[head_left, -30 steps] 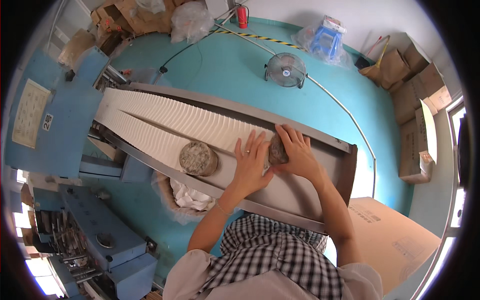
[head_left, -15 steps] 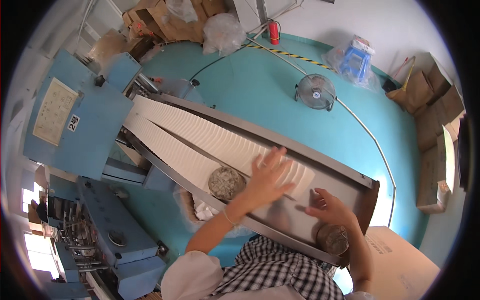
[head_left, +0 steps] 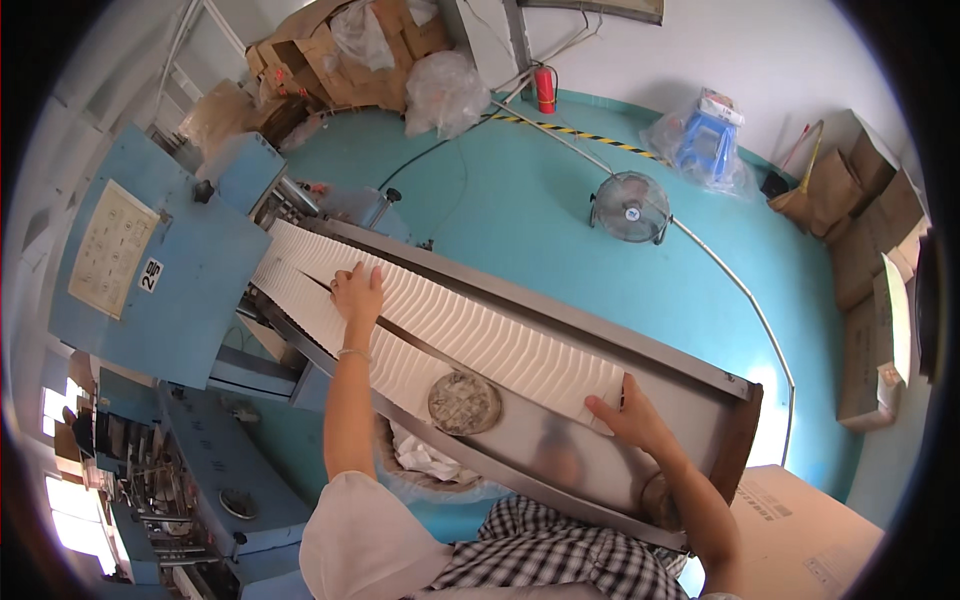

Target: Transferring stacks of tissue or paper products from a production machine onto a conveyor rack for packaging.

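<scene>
Two rows of white pleated strip (head_left: 470, 320) lie side by side in a long metal trough (head_left: 690, 400), a dark gap between them. My left hand (head_left: 358, 298) reaches far up the trough, its fingers bent over the far row beside the gap. At that row's near end, my right hand (head_left: 632, 418) grips the last folds between thumb and fingers. A round, mottled grey-brown block (head_left: 464, 403) rests at the end of the shorter near row. Another round block (head_left: 657, 500) sits in the trough's lower corner, largely hidden by my right forearm.
A blue machine (head_left: 150, 250) stands at the trough's far left end. Beneath the trough's near side is a lined basket (head_left: 430, 460) of white scraps. A cardboard box (head_left: 800, 530) stands at lower right, and a floor fan (head_left: 630, 207) beyond the trough.
My left hand has moved far up the trough to the left. My right hand has come forward onto the far row's end, whose folds now look straighter and more tightly packed.
</scene>
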A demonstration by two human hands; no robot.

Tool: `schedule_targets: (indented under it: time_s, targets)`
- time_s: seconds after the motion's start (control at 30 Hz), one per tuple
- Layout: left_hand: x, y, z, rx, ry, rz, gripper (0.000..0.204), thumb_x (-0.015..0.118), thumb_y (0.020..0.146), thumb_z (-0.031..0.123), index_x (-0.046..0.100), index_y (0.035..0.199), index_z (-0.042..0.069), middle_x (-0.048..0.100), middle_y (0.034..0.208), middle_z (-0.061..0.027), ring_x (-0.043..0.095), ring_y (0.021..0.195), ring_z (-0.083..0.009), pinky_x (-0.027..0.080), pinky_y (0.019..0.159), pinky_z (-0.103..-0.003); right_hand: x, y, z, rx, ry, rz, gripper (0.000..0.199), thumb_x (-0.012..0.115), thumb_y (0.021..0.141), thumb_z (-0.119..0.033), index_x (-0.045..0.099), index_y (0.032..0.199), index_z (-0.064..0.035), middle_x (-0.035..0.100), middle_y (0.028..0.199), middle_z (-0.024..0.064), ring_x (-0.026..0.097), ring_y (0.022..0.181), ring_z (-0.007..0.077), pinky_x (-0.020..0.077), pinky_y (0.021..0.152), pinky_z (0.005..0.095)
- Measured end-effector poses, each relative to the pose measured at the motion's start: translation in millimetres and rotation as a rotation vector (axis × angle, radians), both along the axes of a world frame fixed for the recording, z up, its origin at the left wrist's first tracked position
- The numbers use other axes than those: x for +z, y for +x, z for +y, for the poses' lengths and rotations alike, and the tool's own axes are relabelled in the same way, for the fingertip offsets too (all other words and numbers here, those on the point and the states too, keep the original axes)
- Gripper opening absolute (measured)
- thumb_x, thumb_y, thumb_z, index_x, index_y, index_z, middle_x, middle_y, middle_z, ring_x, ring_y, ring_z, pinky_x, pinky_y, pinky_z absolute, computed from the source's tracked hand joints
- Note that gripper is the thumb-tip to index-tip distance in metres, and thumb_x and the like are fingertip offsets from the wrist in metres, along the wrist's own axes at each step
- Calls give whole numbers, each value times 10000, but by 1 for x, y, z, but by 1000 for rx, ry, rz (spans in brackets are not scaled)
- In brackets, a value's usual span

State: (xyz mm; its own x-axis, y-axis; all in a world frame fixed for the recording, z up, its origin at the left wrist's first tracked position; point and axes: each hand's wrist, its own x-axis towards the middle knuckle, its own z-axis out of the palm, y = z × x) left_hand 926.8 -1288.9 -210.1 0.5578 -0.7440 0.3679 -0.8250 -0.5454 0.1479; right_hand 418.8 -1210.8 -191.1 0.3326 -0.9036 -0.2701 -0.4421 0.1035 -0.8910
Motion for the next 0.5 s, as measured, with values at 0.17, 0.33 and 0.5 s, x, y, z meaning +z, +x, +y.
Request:
schedule_targets:
  time_s: [0.17,0.33,0.5]
  targets:
    - [0,2,-1,-4,-47,-46,471,585,910,491,652,1200,125,573,1134,-137,528,1090,-372,415,918,-539,8,3,-5,17,36,116,729,735,841,-428,500,1203,159,618,1126,340,633,1070,403,493,926,428]
    - [6,-1,2,12,2,-39,462,597,900,494,668,1175,129,579,1141,-133,530,1102,-367,417,907,-534,19,8,-1,-4,57,138,758,732,840,-444,491,1217,168,617,1118,350,637,1059,409,495,925,432]
    - [10,-9,2,39,12,8,402,617,890,478,697,1100,145,568,1150,-126,491,1138,-344,359,918,-539,2,3,8,-42,-54,198,711,726,836,-482,523,1177,108,658,985,217,649,888,244,521,761,358]
